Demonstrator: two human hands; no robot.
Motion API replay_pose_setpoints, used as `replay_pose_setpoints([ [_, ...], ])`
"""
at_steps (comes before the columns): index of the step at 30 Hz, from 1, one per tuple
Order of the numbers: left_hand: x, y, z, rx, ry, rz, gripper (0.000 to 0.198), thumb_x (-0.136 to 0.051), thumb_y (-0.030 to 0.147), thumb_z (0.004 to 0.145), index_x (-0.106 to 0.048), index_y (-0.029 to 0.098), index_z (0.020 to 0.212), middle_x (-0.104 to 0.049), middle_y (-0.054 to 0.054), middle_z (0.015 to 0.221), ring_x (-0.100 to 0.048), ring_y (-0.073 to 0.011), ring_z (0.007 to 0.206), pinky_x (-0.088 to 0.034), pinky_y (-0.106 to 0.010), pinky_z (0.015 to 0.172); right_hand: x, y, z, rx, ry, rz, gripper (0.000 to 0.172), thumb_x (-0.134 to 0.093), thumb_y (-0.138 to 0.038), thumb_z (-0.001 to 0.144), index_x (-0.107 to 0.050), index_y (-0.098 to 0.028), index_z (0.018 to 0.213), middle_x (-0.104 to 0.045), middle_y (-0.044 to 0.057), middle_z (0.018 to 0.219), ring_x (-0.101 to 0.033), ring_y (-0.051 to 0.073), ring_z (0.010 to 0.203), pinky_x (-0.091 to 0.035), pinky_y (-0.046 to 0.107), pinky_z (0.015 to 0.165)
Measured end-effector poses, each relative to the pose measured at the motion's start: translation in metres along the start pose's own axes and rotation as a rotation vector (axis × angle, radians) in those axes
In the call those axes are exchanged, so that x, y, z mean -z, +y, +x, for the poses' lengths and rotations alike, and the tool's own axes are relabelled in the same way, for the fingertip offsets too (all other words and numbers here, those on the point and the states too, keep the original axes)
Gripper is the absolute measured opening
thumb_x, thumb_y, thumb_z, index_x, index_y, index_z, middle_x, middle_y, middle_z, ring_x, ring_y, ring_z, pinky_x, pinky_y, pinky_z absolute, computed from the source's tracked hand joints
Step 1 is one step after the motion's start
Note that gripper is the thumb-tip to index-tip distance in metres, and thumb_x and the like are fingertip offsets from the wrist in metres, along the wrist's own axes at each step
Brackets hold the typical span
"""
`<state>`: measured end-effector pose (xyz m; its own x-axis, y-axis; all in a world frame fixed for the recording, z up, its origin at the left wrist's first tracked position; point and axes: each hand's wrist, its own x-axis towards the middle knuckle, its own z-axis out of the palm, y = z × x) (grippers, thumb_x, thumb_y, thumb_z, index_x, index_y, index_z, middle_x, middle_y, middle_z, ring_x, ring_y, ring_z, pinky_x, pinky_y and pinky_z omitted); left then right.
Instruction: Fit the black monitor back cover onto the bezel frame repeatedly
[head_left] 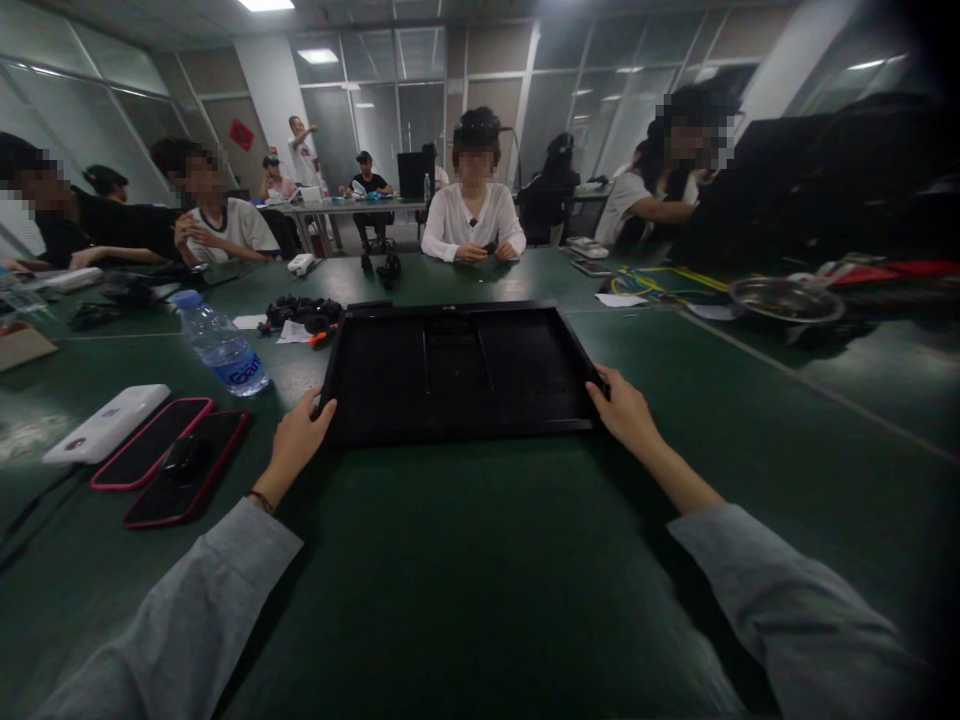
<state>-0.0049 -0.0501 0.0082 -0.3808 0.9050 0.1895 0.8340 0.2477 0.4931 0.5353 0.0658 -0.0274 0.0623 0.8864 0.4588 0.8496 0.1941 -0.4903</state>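
A black rectangular tray-like panel with a raised rim is in front of me on the green table. Thin rails and a small bracket show in its middle; its exact kind is unclear. My left hand grips its left side near the front corner, thumb on the rim. On the opposite side, my right hand is closed around the right edge, also thumb uppermost. The fingers beneath the panel are hidden on both sides.
Left of the panel are a water bottle, a white power bank, and two red-edged phone-like items with a small black object on one. A metal bowl and cables lie at right. People sit around the table.
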Motion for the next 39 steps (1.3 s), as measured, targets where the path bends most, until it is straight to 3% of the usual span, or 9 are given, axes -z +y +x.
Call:
replay_pose_setpoints([
  [15, -0.001, -0.001, 0.001, 0.018, -0.028, 0.004, 0.059, -0.046, 0.056, 0.099, -0.053, 0.025, 0.148, -0.076, -0.014, 0.120, -0.070, -0.0335, 0.117, -0.052, -0.047, 0.100, -0.001, 0.007, 0.003, -0.008, -0.005, 0.016, 0.051, -0.050, -0.038, 0.092, -0.059, -0.012, 0.136, -0.073, 0.022, 0.113, -0.070, 0.038, 0.108, -0.053, 0.055, 0.096],
  [31, 0.000, 0.001, 0.000, 0.024, -0.026, 0.005, 0.059, -0.047, 0.055, 0.099, -0.053, 0.023, 0.149, -0.076, -0.014, 0.117, -0.070, -0.0342, 0.115, -0.052, -0.049, 0.100, 0.004, -0.001, 0.002, -0.004, -0.033, -0.002, 0.051, -0.048, -0.036, 0.092, -0.058, -0.011, 0.136, -0.073, 0.022, 0.113, -0.070, 0.037, 0.103, -0.054, 0.053, 0.091],
  [39, 0.001, 0.003, -0.001, 0.011, -0.017, -0.001, 0.057, -0.047, 0.052, 0.099, -0.055, 0.022, 0.147, -0.076, -0.015, 0.116, -0.070, -0.0354, 0.116, -0.051, -0.049, 0.101, 0.002, 0.002, 0.003, 0.004, -0.015, 0.008, 0.050, -0.049, -0.035, 0.092, -0.059, -0.012, 0.135, -0.072, 0.022, 0.117, -0.070, 0.036, 0.108, -0.053, 0.052, 0.096],
])
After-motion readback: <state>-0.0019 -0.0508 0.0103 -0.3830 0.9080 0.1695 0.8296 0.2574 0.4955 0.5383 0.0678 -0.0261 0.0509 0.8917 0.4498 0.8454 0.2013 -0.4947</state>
